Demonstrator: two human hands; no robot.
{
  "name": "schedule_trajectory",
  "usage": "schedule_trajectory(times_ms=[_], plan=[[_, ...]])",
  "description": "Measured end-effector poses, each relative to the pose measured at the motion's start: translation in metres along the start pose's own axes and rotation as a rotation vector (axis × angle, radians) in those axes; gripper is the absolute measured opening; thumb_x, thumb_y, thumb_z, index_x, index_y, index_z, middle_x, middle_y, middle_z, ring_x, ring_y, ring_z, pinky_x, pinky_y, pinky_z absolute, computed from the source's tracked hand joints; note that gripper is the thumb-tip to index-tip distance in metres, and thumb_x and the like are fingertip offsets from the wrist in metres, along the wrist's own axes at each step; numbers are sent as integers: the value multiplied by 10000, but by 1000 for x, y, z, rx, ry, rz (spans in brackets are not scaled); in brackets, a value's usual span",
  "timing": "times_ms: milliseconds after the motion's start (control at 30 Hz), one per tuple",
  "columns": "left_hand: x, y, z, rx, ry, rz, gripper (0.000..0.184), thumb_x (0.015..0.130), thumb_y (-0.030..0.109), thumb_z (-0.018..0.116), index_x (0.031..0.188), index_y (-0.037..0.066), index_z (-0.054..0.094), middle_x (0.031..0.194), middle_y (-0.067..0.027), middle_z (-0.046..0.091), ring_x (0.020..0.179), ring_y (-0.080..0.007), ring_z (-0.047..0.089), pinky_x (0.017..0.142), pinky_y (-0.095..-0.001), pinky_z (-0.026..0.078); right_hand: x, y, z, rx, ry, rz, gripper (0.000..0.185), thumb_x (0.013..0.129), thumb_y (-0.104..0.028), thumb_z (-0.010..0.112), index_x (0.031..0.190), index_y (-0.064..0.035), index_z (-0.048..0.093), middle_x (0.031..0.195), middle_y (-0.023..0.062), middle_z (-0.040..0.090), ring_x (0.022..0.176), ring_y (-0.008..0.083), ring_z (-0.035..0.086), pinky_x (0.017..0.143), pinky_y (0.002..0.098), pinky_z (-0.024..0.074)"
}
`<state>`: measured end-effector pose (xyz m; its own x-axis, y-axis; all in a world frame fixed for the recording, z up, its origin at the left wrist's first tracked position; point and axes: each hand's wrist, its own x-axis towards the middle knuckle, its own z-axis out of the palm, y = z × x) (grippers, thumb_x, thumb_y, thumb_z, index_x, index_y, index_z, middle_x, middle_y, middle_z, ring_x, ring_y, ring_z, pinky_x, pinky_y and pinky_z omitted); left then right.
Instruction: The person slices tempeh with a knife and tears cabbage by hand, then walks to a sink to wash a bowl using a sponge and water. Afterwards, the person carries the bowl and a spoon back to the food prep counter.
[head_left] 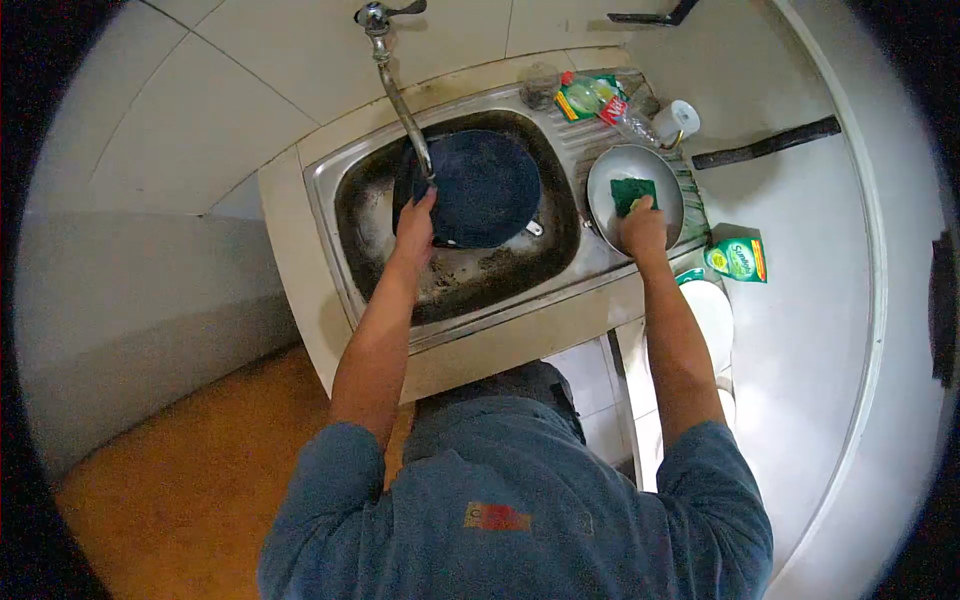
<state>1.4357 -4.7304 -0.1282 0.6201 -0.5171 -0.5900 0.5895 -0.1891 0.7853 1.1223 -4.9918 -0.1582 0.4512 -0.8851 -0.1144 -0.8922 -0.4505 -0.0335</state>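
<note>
A round black pan (485,185) is held tilted over the sink, under the faucet spout. At its left edge my left hand (415,230) is closed, thumb on the rim; the other fingers are mostly hidden. A short metal piece sticks out at the pan's lower right. My right hand (643,230) is closed on a green scouring pad (632,190), which is inside a round light-grey bowl or pan (606,172) on the drainboard. Whether the pad presses on the bottom I cannot tell.
The steel sink (460,280) has a stained basin. A faucet (400,105) reaches over it. On the ribbed drainboard stand a plastic bottle (632,122), a white mug (677,120) and a green packet (590,95). A green Sunlight pouch (737,259) is at the right.
</note>
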Motion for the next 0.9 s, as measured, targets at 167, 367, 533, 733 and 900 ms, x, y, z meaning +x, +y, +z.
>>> schedule_trajectory(times_ms=[167, 367, 533, 733, 900], plan=[[-21, 35, -10, -175, -60, 130, 492, 976, 276, 566, 1324, -60, 476, 1343, -175, 537, 1242, -289, 511, 1024, -376, 401, -8, -15, -45, 82, 42, 108, 422, 865, -218, 606, 1174, -16, 401, 981, 265, 620, 851, 440, 656, 736, 504, 550], [39, -7, 1, -76, 75, 286, 436, 972, 206, 545, 1320, -48, 482, 1293, -180, 559, 1163, -282, 549, 986, -381, 412, -28, -28, -68, 252, 161, 102, 373, 834, -144, 601, 1140, -55, 409, 1023, 298, 571, 905, 491, 605, 784, 533, 522], [-11, 22, 22, -133, 145, 17, 368, 947, 174, 538, 1270, -4, 533, 1176, -143, 615, 1077, -289, 590, 963, -410, 432, -37, -28, -73, 356, 272, -2, 406, 816, -112, 605, 1168, -44, 415, 1044, 309, 551, 960, 499, 568, 806, 542, 499], [21, 5, -31, -207, -179, -267, 346, 931, 152, 578, 1240, 0, 549, 1263, -148, 600, 1090, -276, 612, 968, -410, 495, -48, -25, -88, 457, 275, -112, 421, 798, -86, 604, 1179, -22, 438, 1043, 299, 570, 979, 484, 565, 811, 531, 484], [42, -13, -4, -452, -277, -292, 337, 940, 165, 592, 1221, -15, 543, 1225, -153, 611, 1099, -298, 605, 997, -432, 482, -55, -29, -94, 511, 296, -157, 370, 785, -79, 604, 1130, -18, 486, 1023, 272, 607, 964, 470, 583, 822, 516, 479]])
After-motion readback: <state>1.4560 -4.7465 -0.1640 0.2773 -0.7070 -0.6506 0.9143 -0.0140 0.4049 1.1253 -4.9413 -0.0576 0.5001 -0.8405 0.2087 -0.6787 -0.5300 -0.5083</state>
